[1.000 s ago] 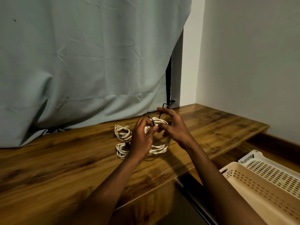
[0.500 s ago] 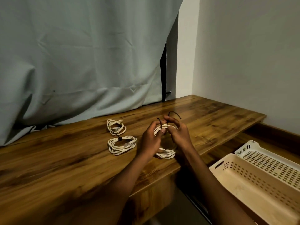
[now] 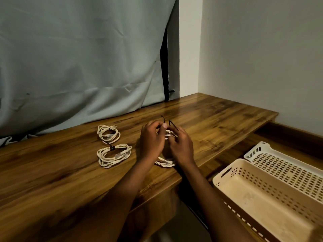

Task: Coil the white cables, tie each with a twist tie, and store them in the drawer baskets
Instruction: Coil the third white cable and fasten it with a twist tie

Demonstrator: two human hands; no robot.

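Step in hand: third white cable coil (image 3: 166,162) is held upright between both hands above the tabletop (image 3: 52,172), near its front edge; a dark twist tie (image 3: 172,124) is looped at its top, two loose ends sticking up.
Left hand (image 3: 152,142): fingers curled, thumb and forefinger pinching one tie end against the top of the coil.
Right hand (image 3: 181,147): fingers curled round the top of the coil by the other tie end; whether they pinch the tie itself I cannot tell.
Finished coils: far coil (image 3: 108,134) and near coil (image 3: 113,155) lie flat on the tabletop, left of the hands, each with a dark tie.
Baskets: cream basket (image 3: 227,173) and white basket (image 3: 250,152) sit in the open drawer, lower right, no cable showing in either.
Risk, tie slipping: the ends look only crossed, not twisted; if either pinch eases, the tie could spring off and the loops fan out.
Risk, loose bind: few turns, or a tie catching only some strands, would likely let the coil unravel when lifted toward the drawer.
Risk, coil dropping: the held coil hangs close to the tabletop edge, so a fumble could send it over, beside the baskets.
Risk, wire fatigue: over-twisting thin tie wire might snap an end.
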